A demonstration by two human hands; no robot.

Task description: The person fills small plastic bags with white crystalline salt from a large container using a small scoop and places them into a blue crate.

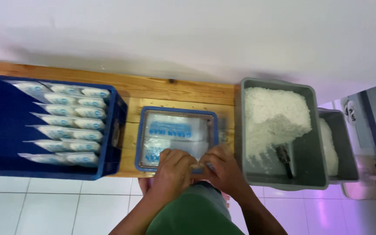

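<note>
A small blue tray (178,111) is seen on the wooden bench (179,91), between a large blue crate (109,130) on the left and a grey tub (312,130) on the right. The tray is filled with flat, clear plastic bags (175,130) bearing blue print. The bags are laid flat, their long axis running left to right across the tray, roughly parallel to the bench's front edge; the printed band on the top bag follows the same line.

Both hands are brought together at the near rim of the tray. The left hand (174,167) is curled with the fingers bent over the near edge of the bags, and the right hand (220,167) is pressed close beside it, knuckles up. Something is pinched between the two hands where they meet, at the front edge of the stack, but what exactly is gripped cannot be told, since the fingertips are hidden.

In the large blue crate, filled and sealed packets (66,126) are stacked in slanted rows, their long axes also running left to right. The grey tub is heaped with coarse white grains (275,115), and a scoop (285,159) is stuck into the pile near its front. A second grey tub (340,143) is partly seen behind it to the right.
</note>
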